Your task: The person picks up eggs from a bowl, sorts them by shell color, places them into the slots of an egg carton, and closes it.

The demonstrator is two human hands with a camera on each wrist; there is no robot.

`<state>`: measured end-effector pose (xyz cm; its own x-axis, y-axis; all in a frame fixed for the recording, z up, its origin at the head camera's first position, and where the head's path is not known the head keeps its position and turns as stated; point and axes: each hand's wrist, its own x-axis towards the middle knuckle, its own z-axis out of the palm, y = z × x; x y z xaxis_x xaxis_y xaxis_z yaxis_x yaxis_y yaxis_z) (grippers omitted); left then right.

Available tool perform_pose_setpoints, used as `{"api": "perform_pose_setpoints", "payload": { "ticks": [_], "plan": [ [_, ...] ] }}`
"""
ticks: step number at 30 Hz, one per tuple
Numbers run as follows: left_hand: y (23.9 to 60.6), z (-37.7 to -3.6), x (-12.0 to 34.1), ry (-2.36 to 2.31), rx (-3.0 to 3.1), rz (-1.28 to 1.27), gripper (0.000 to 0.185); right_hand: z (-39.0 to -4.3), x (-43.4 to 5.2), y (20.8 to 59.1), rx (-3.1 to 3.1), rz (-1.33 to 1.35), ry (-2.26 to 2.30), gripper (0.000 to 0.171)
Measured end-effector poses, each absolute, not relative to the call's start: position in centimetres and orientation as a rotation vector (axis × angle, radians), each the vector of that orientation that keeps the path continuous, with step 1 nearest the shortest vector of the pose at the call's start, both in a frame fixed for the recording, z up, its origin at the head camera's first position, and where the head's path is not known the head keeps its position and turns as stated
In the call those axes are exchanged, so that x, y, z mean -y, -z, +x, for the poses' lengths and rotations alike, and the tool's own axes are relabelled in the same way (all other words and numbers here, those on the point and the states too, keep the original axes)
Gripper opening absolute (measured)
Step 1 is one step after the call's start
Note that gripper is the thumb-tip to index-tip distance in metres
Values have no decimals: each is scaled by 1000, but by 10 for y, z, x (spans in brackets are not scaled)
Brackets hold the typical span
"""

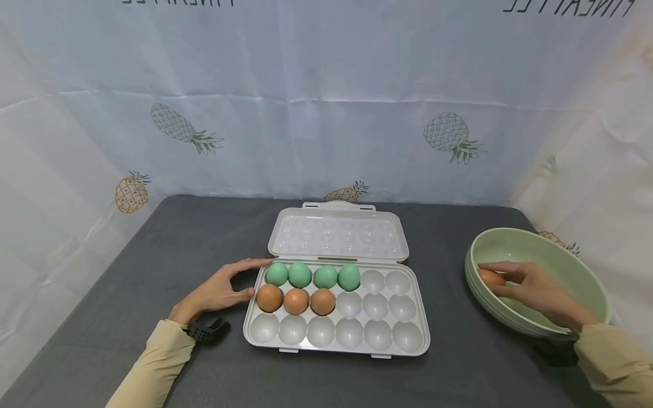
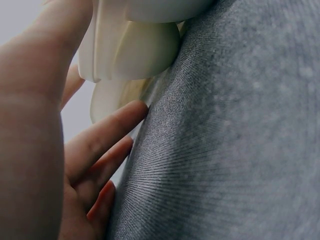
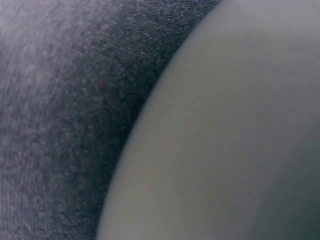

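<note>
My left hand (image 1: 219, 288) rests at the left side of a white egg tray (image 1: 349, 330), its fingertips and thumb by the rim and nothing in its grip. In the left wrist view, the fingers (image 2: 107, 132) stretch beside the tray's underside. The back row of the tray holds several green eggs (image 1: 299, 275); three brown eggs (image 1: 296, 301) sit in the middle row. At the far right, my right hand (image 1: 535, 292) pinches a brown egg (image 1: 491, 277) at the left inner side of a pale green bowl (image 1: 581, 283). The right wrist view shows only the bowl's blurred outside (image 3: 210, 150).
The tray's clear lid (image 1: 339, 232) lies folded back behind it. A second rim below the bowl's edge suggests stacked bowls. Dark grey cloth (image 1: 219, 226) covers the table. A pineapple-print curtain (image 1: 326, 141) hangs behind and along the sides.
</note>
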<state>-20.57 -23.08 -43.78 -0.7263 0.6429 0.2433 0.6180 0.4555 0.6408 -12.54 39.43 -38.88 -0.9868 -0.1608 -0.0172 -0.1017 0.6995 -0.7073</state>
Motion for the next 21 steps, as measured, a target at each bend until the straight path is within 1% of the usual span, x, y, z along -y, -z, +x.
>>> {"api": "perform_pose_setpoints", "payload": {
  "ticks": [3,9,13,18,21],
  "plan": [
    [438,-206,230,-1137,-2655,1152,62,-125,-393,389,-2835,-263,1215,49],
    [438,-206,231,-1114,-2683,1161,62,-123,-392,387,-2821,-169,1356,49],
    [438,-206,231,-1117,-2681,1156,62,-122,-392,383,-2791,-157,1440,47],
    [438,-205,231,-1116,-2679,1147,62,-119,-389,375,-2739,-27,1525,46],
    [437,-205,231,-1123,-2676,1147,62,-117,-384,367,-2759,42,1495,49]
  ]
}}
